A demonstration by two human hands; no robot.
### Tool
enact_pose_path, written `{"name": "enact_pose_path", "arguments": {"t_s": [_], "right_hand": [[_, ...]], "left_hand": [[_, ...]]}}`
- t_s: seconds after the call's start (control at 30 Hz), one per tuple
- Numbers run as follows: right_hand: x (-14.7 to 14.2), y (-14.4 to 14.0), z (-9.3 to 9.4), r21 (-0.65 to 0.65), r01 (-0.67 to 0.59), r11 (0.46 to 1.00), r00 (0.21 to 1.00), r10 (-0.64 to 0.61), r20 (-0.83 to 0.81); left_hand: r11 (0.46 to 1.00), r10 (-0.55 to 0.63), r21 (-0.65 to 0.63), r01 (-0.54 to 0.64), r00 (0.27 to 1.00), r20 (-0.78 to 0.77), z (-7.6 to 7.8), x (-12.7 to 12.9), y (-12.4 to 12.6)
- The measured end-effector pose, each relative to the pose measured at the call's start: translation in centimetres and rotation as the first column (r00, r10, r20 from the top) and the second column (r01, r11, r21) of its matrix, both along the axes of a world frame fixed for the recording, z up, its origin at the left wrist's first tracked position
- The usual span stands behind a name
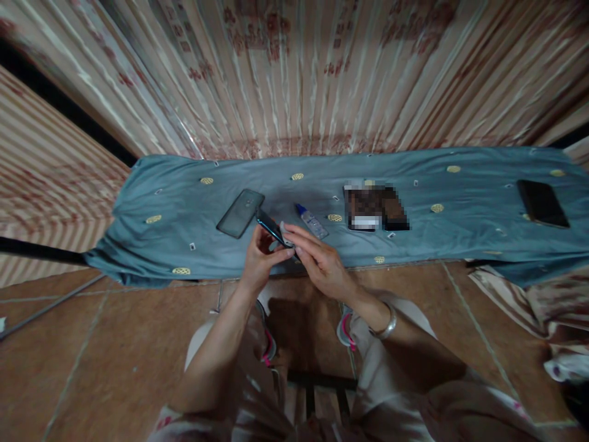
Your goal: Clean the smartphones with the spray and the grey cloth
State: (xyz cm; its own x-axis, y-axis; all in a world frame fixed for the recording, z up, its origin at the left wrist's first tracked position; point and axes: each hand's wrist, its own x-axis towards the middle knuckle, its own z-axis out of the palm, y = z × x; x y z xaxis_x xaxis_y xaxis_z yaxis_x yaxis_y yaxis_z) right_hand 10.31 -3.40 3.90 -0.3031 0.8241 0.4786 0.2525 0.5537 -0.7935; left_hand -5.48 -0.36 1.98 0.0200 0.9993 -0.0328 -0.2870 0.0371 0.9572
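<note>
Fingers of the left hand [260, 258] curl around a slim dark phone [272, 229], tilted above the near edge of a blue-cloth table [460, 190]. The right hand [317, 261] grips the phone's near end with its fingertips. Just beyond lie a grey phone case [240, 212] and a small blue-capped tube [311, 220]; another dark phone [542, 203] lies far right.

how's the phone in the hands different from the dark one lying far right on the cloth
The held phone is up off the cloth, tilted edge-on between the left hand and right hand; the far-right phone lies flat on the blue cloth, untouched. The held phone shows a bluish edge; the far-right phone looks plain black. The held phone is near the cloth's front edge, the far-right phone towards its end. Both are slim, dark rectangles.
</note>
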Motion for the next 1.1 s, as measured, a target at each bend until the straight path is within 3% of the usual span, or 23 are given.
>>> {"name": "enact_pose_path", "arguments": {"t_s": [0.37, 0.67, 0.87, 1.1], "right_hand": [[1.1, 0.5, 1.0, 0.078, 0.076, 0.994, 0.997, -0.078, 0.028], [1.4, -0.5, 1.9, 0.171, 0.034, 0.985, 0.996, -0.047, 0.071], [1.9, 0.4, 1.6, 0.078, 0.081, 0.994, 0.994, -0.086, 0.065], [2.5, 2.3, -0.6, -0.009, 0.090, 0.996, 0.996, -0.090, 0.030]], "left_hand": [[0.963, -0.261, -0.083, 0.257, 0.964, -0.041, 0.6, 2.2, -1.5], [0.969, -0.243, -0.064, 0.240, 0.969, -0.049, 0.0, 2.1, -1.1], [0.932, -0.350, -0.105, 0.347, 0.937, -0.005, 0.7, 2.5, -1.9], [0.919, -0.371, -0.142, 0.368, 0.929, 0.004, 1.0, 2.5, -2.4]]}}
